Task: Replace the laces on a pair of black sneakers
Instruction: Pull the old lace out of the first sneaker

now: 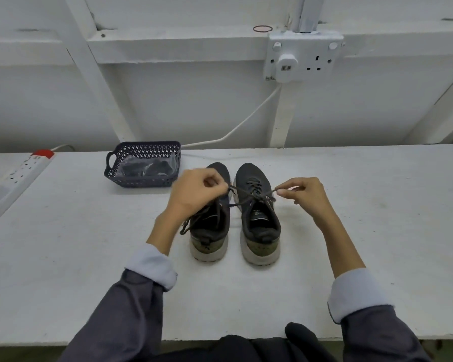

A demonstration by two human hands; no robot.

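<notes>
Two sneakers (256, 178), two hands (194, 194) — one basket (141, 182), one power strip (24, 173).

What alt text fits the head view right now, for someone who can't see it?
The left hand and right hand each pinch an end of the lace on the right sneaker, held out sideways. The left sneaker stands beside it on the table, its lace loose; a dark basket holding a plastic bag sits behind.

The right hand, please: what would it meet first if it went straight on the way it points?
Probably the right sneaker; the right hand pinches the lace and points left toward it, though depth is unclear.
</notes>
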